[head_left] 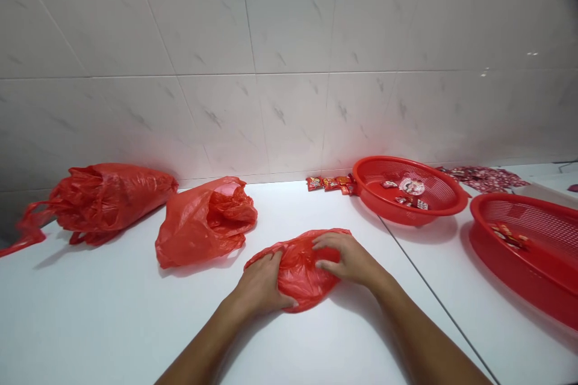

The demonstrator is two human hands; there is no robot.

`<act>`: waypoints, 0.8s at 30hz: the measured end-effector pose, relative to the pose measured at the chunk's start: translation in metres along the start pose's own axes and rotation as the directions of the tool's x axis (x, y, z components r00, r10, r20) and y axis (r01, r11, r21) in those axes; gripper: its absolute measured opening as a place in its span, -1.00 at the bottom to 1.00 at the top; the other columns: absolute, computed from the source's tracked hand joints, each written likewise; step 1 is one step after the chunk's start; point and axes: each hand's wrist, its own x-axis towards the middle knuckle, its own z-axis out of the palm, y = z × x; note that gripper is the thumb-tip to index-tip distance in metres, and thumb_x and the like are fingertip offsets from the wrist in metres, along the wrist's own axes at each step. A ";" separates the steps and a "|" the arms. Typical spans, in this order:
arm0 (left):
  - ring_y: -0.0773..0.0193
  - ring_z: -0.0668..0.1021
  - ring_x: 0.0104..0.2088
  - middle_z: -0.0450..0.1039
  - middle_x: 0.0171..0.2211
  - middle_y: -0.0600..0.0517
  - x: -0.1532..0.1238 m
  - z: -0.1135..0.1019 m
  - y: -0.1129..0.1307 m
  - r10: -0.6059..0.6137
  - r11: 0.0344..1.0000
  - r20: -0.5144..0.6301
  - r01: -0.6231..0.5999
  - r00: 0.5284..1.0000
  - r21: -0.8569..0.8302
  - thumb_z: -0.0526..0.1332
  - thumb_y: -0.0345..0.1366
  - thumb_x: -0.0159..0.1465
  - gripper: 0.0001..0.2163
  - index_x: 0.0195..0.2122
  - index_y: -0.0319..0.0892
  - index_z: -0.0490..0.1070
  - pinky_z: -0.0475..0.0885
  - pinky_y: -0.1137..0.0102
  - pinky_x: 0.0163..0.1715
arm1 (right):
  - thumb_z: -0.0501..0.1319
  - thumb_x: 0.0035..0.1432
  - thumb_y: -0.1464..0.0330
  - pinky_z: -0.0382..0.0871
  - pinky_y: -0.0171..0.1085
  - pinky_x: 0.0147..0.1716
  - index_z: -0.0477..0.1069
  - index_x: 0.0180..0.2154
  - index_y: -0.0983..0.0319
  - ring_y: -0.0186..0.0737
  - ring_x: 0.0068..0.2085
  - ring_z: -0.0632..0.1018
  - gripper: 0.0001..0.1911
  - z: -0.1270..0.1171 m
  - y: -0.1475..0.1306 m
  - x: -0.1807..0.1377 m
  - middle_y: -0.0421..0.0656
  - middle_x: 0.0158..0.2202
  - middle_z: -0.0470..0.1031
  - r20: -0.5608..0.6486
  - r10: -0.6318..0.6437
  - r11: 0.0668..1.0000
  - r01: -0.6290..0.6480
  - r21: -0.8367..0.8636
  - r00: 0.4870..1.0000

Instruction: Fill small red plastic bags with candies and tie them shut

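Observation:
A red plastic bag (300,274) lies crumpled and low on the white table, its thin film spread between my two hands. At the bag's left side, my left hand (263,281) holds the edge, with its thumb along the near rim and its fingers along the far left side. My right hand (345,257) rests over the bag's right side, fingers curved and thumb apart from them. What the bag holds, if anything, I cannot make out. Another red plastic bag (194,231) stands just left, its crumpled mouth facing right.
At the far left lies a bulky red bag bundle (121,198) with trailing strips. Small red packets (329,183) line the wall. On the right, a round red basket (397,212) and a larger red basket (519,264) hold packets. Behind them lie patterned red wrappers (487,178). A seam crosses the table.

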 end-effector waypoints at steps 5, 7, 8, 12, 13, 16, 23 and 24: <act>-0.15 0.51 0.25 0.42 0.31 -0.07 -0.004 -0.003 -0.006 0.148 0.988 0.008 -0.148 0.989 -0.038 0.43 -0.23 -0.07 -0.06 0.41 0.04 0.23 0.54 0.16 0.10 | 0.55 -0.09 0.31 0.27 0.05 0.35 0.56 0.18 -0.04 0.15 0.45 0.26 -0.27 0.003 0.009 0.004 -0.16 0.52 0.10 0.152 0.033 0.999 -0.035 0.011 0.988; -0.14 0.57 0.15 0.44 0.28 -0.07 -0.004 -0.002 -0.005 0.183 0.982 -0.008 -0.184 0.983 -0.041 0.43 -0.27 -0.05 -0.04 0.44 0.08 0.19 0.60 0.16 -0.04 | 0.59 -0.21 0.28 0.28 0.06 0.34 0.28 0.40 -0.15 0.20 0.52 0.08 0.12 0.002 0.015 0.007 -0.22 0.60 -0.24 0.235 0.175 0.985 -0.167 -0.052 0.956; -0.12 0.58 0.12 0.42 0.29 -0.06 -0.004 -0.001 -0.005 0.219 0.975 -0.021 -0.219 0.976 -0.040 0.42 -0.29 -0.04 -0.05 0.44 0.08 0.19 0.61 0.17 -0.07 | 0.60 -0.25 0.27 0.28 0.09 0.34 0.12 0.46 -0.19 0.23 0.53 0.02 0.27 0.002 0.018 0.008 -0.23 0.60 -0.33 0.262 0.241 0.970 -0.224 -0.092 0.934; -0.10 0.49 0.23 0.39 0.33 -0.09 0.001 0.003 -0.001 0.412 0.910 -0.165 -0.411 0.896 0.043 0.38 -0.37 0.07 -0.24 0.36 -0.02 0.34 0.50 0.07 0.20 | 0.57 -0.29 0.30 0.17 0.19 0.37 -0.23 0.53 -0.22 0.32 0.54 -0.11 0.49 0.002 0.029 0.013 -0.20 0.60 -0.38 0.293 0.369 0.925 -0.320 -0.204 0.882; -0.09 0.47 0.25 0.42 0.30 -0.10 0.002 0.003 -0.001 0.452 0.891 -0.224 -0.447 0.863 0.078 0.35 -0.38 0.13 -0.34 0.31 -0.05 0.39 0.45 0.04 0.25 | 0.57 -0.30 0.30 0.15 0.20 0.38 -0.26 0.53 -0.22 0.34 0.54 -0.13 0.51 0.002 0.031 0.014 -0.20 0.60 -0.38 0.295 0.383 0.919 -0.328 -0.219 0.876; -0.03 0.47 0.25 0.51 0.22 -0.11 0.005 0.008 0.001 0.544 0.834 -0.385 -0.532 0.746 0.148 0.20 -0.37 0.35 -0.62 0.20 -0.10 0.49 0.42 0.02 0.28 | 0.57 -0.31 0.28 0.10 0.25 0.39 -0.34 0.52 -0.22 0.41 0.54 -0.18 0.55 0.006 0.033 0.014 -0.20 0.60 -0.51 0.325 0.422 0.900 -0.349 -0.260 0.846; -0.19 0.25 0.47 0.16 0.49 -0.18 0.015 0.036 0.012 0.383 0.918 -0.132 -0.361 0.914 0.166 0.20 -0.12 0.42 -0.39 0.47 -0.14 0.22 0.19 -0.17 0.41 | 0.61 -0.32 0.23 -0.07 0.33 0.41 -0.35 0.52 -0.24 0.44 0.53 -0.37 0.57 0.017 0.024 0.014 -0.21 0.58 -0.66 0.376 0.449 0.887 -0.353 -0.299 0.810; -0.24 0.20 0.48 0.05 0.52 -0.19 0.017 0.037 0.011 0.279 0.952 -0.088 -0.263 0.956 0.158 0.24 -0.04 0.39 -0.29 0.51 -0.14 0.14 0.19 -0.21 0.40 | 0.61 -0.32 0.22 -0.07 0.35 0.41 -0.33 0.52 -0.23 0.44 0.54 -0.36 0.56 0.017 0.023 0.014 -0.20 0.59 -0.62 0.377 0.436 0.894 -0.345 -0.287 0.817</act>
